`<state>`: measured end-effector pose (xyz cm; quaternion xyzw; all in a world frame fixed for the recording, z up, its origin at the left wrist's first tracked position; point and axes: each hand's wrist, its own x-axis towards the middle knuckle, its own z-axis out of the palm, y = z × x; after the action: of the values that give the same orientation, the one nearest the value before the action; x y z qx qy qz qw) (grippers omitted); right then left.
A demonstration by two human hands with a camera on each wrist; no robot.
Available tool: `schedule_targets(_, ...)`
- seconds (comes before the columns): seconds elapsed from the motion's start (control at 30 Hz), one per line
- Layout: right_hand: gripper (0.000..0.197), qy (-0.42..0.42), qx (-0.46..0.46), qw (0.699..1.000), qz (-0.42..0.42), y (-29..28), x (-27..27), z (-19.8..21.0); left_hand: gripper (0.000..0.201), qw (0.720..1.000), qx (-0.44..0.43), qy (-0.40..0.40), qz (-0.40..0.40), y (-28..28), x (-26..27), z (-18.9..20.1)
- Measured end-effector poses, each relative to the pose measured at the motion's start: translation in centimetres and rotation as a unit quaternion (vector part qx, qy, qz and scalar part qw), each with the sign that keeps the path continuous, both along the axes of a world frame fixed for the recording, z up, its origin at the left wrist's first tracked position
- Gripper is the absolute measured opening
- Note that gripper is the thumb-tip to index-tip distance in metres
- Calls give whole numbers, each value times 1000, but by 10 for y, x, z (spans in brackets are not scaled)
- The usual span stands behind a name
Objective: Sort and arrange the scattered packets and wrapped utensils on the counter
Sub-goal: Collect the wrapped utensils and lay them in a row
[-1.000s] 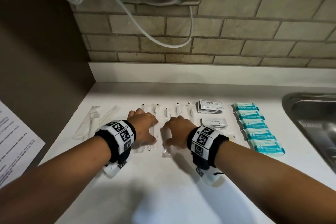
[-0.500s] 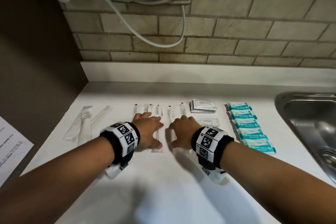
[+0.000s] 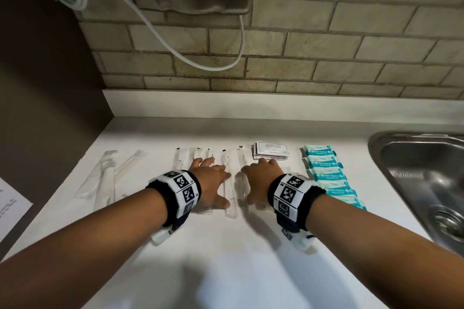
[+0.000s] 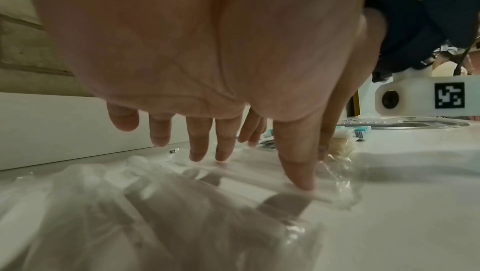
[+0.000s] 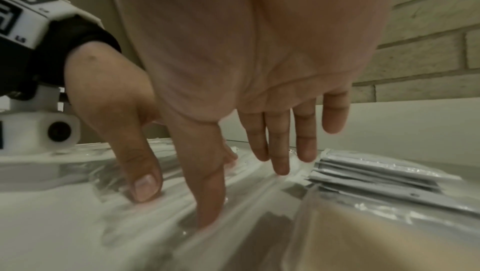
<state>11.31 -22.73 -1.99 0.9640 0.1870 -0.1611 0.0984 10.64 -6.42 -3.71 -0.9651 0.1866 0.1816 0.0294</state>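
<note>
Several clear-wrapped white utensils [image 3: 232, 175] lie in a row on the white counter [image 3: 226, 258]. My left hand [image 3: 209, 183] lies flat on the left part of the row, fingers straight, thumb tip pressing a wrapped stick [image 4: 259, 179]. My right hand [image 3: 261, 180] lies flat on the right part of the row with straight fingers [image 5: 279, 152], its thumb pressing the plastic. A stack of white sachets [image 3: 271, 150] sits just beyond the right hand. A column of teal packets [image 3: 329, 173] runs along the right. Larger clear-wrapped cutlery [image 3: 105, 178] lies at the left.
A steel sink [image 3: 421, 178] opens at the right edge. The tiled wall with a backsplash [image 3: 276, 105], a hanging cable [image 3: 175, 40] and a metal fixture stands behind. A dark side wall closes the left; a printed sheet [image 3: 10, 206] lies at the far left.
Both hands have slid forward over the wrapped utensils and flattened, from curled fingers to straight ones. The right hand has shifted right toward the sachet stack.
</note>
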Motion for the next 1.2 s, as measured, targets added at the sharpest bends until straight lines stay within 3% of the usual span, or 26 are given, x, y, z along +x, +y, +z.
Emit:
schedule_targets(0.37, 64, -10, 15, 999, 39, 8, -6, -2, 78, 1000, -18, 2, 20, 13, -4, 4)
schedule_targets(0.93, 71, 5, 52, 998, 42, -1, 0, -3, 83, 999, -20, 9, 27, 0, 13, 5)
schedule_targets(1.1, 69, -32, 158, 987, -10, -28, 21, 19, 67, 993, -92, -23, 71, -11, 24, 23)
schedule_targets(1.2, 65, -36, 121, 991, -41, -60, 46, 35, 56, 986, -146, -42, 66, -32, 40, 41)
